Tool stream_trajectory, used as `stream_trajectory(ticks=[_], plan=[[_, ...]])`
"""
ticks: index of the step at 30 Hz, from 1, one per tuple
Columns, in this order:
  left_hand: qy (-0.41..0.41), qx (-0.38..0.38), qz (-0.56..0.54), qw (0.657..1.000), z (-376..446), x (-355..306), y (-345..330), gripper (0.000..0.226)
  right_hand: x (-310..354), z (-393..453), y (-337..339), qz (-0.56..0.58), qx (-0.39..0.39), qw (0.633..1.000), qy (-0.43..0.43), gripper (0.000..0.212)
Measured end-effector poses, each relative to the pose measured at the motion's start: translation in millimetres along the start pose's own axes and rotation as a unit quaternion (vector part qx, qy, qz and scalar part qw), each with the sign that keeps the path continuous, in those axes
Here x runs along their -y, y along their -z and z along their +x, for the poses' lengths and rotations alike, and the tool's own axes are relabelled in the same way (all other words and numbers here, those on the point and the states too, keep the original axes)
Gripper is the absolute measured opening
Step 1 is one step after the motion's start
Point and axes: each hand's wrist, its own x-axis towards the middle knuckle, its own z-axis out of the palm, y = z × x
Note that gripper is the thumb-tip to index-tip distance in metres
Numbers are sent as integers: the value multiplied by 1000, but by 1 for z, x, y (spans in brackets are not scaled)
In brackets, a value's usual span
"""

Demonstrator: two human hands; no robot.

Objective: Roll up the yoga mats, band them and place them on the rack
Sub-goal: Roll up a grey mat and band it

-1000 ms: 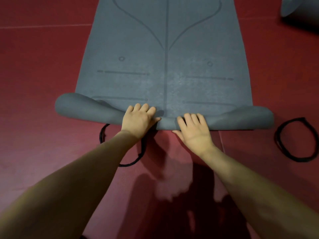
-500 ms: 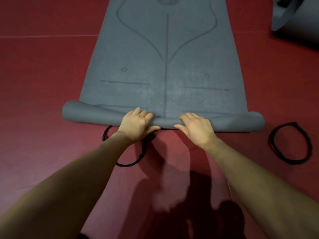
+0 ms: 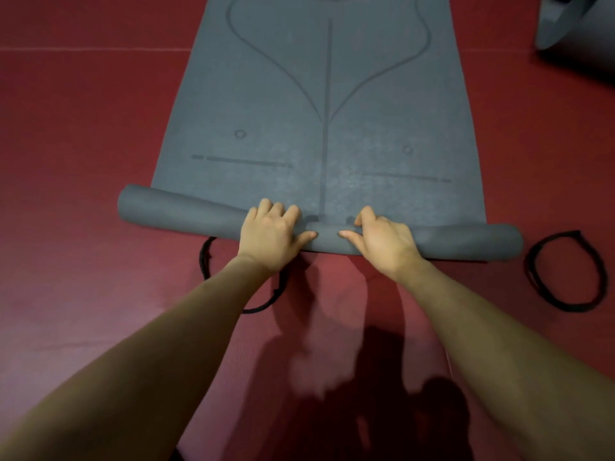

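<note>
Red floor (image 3: 83, 194) lies all around me, smooth and a bit shiny, with a thin line across it at the far side. On it lies my grey mat (image 3: 319, 128), flat and long, going away from me. It looks soft and a little grainy. I see no words on it, only dark drawn lines: one straight line down the middle, two curved lines that meet it, two small rings and some short bars. The near end of the mat is curled into a round roll (image 3: 466, 242) that runs from side to side. My left hand (image 3: 271, 237) and my right hand (image 3: 382, 242) both sit on the middle of the roll, close together. My fingers (image 3: 276, 211) are curled over the top and my thumbs press the near side, so both hands grip the roll. A black band (image 3: 562, 271) lies in a loop on the floor to my right, near the roll's end. Another black loop (image 3: 206, 257) lies partly under my left arm. A second grey mat (image 3: 579, 31) shows at the far right corner.
</note>
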Motion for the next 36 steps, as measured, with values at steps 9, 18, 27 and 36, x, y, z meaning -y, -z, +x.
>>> stream_trajectory(ticks=[9, 18, 27, 36], plan=[[54, 65, -9, 996, 19, 3, 0, 53, 6, -9, -26, -95, -157, 981, 68, 54], [69, -16, 56, 996, 20, -3, -11, 43, 0, 12, -5, -90, -85, 988, 91, 53], [-32, -69, 106, 991, 42, 20, -18, 44, -2, 34, 6, -101, -22, 994, 40, 55], [26, 128, 46, 990, 83, 25, -3, 52, 5, 34, -12, -103, -101, 989, 19, 45]])
